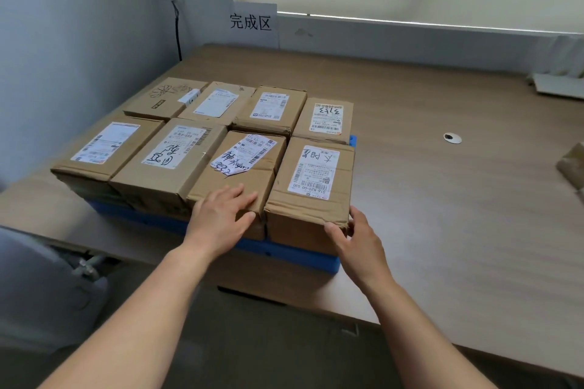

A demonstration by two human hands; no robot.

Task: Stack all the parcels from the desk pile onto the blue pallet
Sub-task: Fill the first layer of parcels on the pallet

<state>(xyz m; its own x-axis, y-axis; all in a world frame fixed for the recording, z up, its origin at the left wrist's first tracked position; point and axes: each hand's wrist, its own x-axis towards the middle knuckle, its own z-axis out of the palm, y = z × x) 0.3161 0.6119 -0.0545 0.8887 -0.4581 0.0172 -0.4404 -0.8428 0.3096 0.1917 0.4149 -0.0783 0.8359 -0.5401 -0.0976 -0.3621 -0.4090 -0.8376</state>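
Observation:
Several brown cardboard parcels with white shipping labels sit in two rows on the blue pallet (284,251) on the desk. The front right parcel (313,196) stands at the pallet's near right corner. My right hand (354,237) touches that parcel's near right corner with thumb and fingers spread around the edge. My left hand (221,215) lies flat, fingers apart, on the near edge of the neighbouring parcel (240,174), which has a crumpled label.
The wooden desk (442,199) stretches to the right with a round cable hole (452,138). Part of another cardboard parcel (573,164) shows at the right edge. A white sign (251,22) stands at the back wall. A grey chair (41,287) is at lower left.

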